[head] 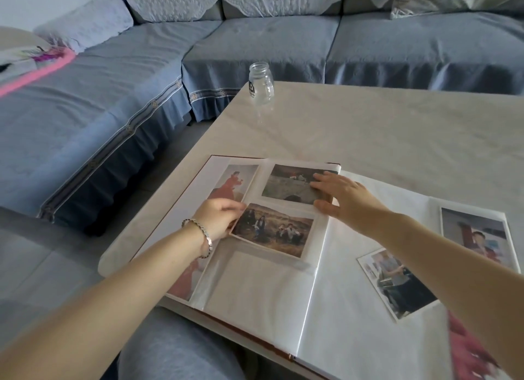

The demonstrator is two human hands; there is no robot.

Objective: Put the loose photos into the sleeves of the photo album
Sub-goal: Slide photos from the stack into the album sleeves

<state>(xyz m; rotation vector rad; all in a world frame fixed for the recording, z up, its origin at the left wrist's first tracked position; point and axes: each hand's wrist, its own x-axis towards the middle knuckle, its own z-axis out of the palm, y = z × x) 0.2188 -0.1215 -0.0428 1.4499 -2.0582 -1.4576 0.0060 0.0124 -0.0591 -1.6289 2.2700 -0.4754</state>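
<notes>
Lying open on the pale surface [368, 130], the photo album [255, 294] shows its clear-sleeved pages, its near edge hanging just over the surface's rim above the person's lap. The left hand [218, 218] pinches the left edge of a group photo [273, 229], a landscape print of people sitting in dry grass, which lies slightly tilted across the middle of the left-hand page. Whether its far edge is already inside a sleeve I cannot tell. A silver bracelet [202, 232] sits on that wrist.

The right hand [343, 195] holds nothing: its fingers are straight and spread, pressing flat on the right end of the upper photo [286, 185], a dark outdoor scene that sits just above the group photo on the same page. The two hands are apart, with the group photo between them.

Beneath the lifted sleeve page, at its left, a red dress photo [234, 181] shows through. On the right-hand page a loose photo [397, 283] lies at an angle, partly under the right forearm, and a portrait photo [476, 235] lies upright near the far right edge.

A clear glass jar [261, 83] stands at the far corner of the surface, well apart from the album. A sofa [255, 45] with a blue cover runs behind and to the left.
</notes>
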